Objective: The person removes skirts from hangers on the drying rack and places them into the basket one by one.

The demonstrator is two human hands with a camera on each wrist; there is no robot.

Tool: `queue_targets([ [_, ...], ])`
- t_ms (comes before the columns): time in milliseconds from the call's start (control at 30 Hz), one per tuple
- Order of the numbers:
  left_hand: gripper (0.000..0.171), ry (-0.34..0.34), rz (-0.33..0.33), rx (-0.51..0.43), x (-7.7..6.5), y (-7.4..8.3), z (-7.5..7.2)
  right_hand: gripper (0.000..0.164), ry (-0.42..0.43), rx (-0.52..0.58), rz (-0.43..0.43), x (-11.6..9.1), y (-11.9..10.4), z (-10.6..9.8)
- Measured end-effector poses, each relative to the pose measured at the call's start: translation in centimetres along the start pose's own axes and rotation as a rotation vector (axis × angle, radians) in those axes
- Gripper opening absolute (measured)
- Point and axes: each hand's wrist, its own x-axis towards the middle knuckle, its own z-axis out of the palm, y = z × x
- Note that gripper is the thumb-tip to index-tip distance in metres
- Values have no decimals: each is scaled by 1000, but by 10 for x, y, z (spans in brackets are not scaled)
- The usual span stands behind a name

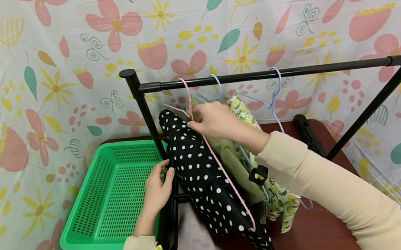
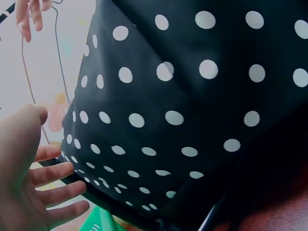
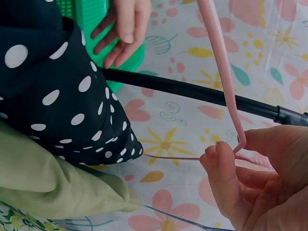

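Note:
A pink hanger (image 1: 228, 177) hooks over the rack's rail near its left end. My right hand (image 1: 220, 124) pinches it just below the hook, as the right wrist view also shows at the hanger's (image 3: 224, 72) bend. Black cloth with white polka dots (image 1: 202, 177) hangs on the hanger, its lower corner down by the table. My left hand (image 1: 158, 187) is beside the cloth and the rack's left post (image 1: 149, 124), fingers spread. In the left wrist view that hand (image 2: 43, 178) holds nothing; whether its fingertips touch the cloth is unclear.
The black rail (image 1: 240, 77) also carries blue hangers (image 1: 274, 100), with an olive garment (image 1: 234, 163) and a lemon-print garment (image 1: 274, 192) right of the dotted cloth. A green basket (image 1: 80, 214) stands left on the brown table (image 1: 301, 240). A floral curtain (image 1: 90, 72) surrounds everything.

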Motion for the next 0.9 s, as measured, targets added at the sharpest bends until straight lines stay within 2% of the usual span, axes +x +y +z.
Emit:
queue_targets([
  [267, 39, 7, -24, -10, 0, -8, 9, 23, 25, -27, 55, 9, -6, 3],
  [467, 40, -2, -20, -18, 1, -11, 12, 17, 85, -35, 76, 12, -10, 6],
  [633, 39, -7, -46, -20, -2, -13, 13, 15, 111, -35, 85, 14, -11, 7],
  [900, 38, 4, -27, -48, -6, -15, 17, 15, 119, -48, 84, 14, -13, 5],
])
